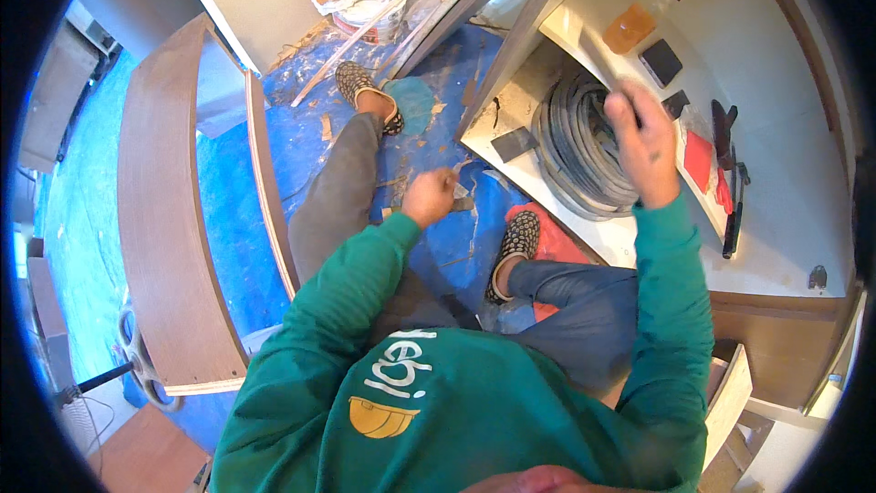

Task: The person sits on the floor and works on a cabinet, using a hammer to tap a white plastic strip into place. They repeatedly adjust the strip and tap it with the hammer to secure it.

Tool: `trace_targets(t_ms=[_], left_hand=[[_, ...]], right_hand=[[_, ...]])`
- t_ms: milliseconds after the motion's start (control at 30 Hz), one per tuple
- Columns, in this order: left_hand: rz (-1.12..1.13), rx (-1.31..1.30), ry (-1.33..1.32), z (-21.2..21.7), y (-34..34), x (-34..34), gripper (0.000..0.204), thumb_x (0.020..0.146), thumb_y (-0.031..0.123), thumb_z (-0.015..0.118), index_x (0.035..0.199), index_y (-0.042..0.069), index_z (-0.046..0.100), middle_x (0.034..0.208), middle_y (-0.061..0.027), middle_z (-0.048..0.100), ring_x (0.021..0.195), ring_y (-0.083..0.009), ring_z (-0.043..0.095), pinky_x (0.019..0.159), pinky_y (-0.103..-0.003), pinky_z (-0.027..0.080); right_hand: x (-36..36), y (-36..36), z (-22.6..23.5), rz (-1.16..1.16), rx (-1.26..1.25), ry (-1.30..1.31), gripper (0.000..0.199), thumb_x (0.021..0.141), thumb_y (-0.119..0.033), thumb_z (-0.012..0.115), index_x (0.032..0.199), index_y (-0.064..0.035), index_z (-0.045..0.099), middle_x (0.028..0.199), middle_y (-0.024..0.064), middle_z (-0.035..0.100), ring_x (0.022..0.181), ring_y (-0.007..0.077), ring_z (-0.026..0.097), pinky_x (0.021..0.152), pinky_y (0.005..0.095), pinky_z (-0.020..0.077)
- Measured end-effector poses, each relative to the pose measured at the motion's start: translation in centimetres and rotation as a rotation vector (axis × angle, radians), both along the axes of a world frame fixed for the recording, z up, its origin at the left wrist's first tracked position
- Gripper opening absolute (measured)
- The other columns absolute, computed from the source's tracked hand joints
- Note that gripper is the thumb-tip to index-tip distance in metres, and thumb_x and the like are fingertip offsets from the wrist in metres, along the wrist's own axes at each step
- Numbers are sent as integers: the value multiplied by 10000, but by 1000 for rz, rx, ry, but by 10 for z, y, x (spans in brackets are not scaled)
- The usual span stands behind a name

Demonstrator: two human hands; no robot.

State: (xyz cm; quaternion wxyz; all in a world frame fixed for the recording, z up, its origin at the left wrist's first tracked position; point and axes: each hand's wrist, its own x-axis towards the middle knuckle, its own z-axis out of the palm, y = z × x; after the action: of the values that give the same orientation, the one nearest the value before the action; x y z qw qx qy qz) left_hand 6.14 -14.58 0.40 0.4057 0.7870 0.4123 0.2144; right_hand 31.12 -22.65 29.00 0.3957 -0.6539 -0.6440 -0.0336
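My left hand (pixel 429 197) is closed low between my knees, above the blue floor sheet. A small pale piece shows beside its fingers, and what they pinch is hidden. My right hand (pixel 646 137) is raised at the open cabinet, its fingers wrapped round a blurred, brownish-grey stick-like thing (pixel 598 57) that points up and left. Below and left of this hand lies a coil of grey hose or cable (pixel 579 155) inside the cabinet. A dark flat square piece (pixel 515 144) lies left of the coil.
On the cabinet shelf stand a red-capped bottle of orange liquid (pixel 631 27), a black flat block (pixel 661 63) and dark-handled tools (pixel 727 137). A wood-veneered frame (pixel 162 210) stands at my left. Long pale strips (pixel 383 20) lean near a debris-filled bag (pixel 365 14) ahead.
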Motion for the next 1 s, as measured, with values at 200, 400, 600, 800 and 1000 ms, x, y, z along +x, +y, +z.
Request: trace_targets(t_ms=[200,400,600,800,1000], left_hand=[[8,-259,-3,5,10,-10,377,938,384,682,1093,43,728,840,-192,722,792,-356,716,734,-458,556],[52,-220,50,-57,28,-6,466,926,462,682,1092,29,727,892,-202,725,847,-348,717,767,-446,553],[-46,-272,48,-39,25,-9,481,922,481,681,1098,37,737,959,-228,729,904,-378,710,809,-454,553],[-65,-273,13,-41,27,-5,496,918,491,683,1088,28,737,977,-234,730,920,-396,707,818,-458,552],[-59,-247,9,-45,24,-6,509,914,506,683,1086,30,741,964,-234,731,915,-398,708,820,-461,550]], right_hand=[[12,82,105,-33,308,-220,406,949,-336,737,1128,26,702,1005,152,721,922,221,679,856,337,530],[-12,101,160,-136,267,-364,299,1021,-299,597,1168,-46,657,939,119,721,900,294,701,912,443,563],[16,108,89,-32,243,-496,419,939,-368,736,1068,29,704,934,165,713,839,252,680,783,365,537],[2,82,-25,-30,-233,-651,367,930,-419,706,1042,-70,716,875,147,660,797,363,666,699,440,535],[8,89,14,-27,14,-386,359,972,-393,674,999,-38,722,889,174,673,800,307,658,725,389,518]])
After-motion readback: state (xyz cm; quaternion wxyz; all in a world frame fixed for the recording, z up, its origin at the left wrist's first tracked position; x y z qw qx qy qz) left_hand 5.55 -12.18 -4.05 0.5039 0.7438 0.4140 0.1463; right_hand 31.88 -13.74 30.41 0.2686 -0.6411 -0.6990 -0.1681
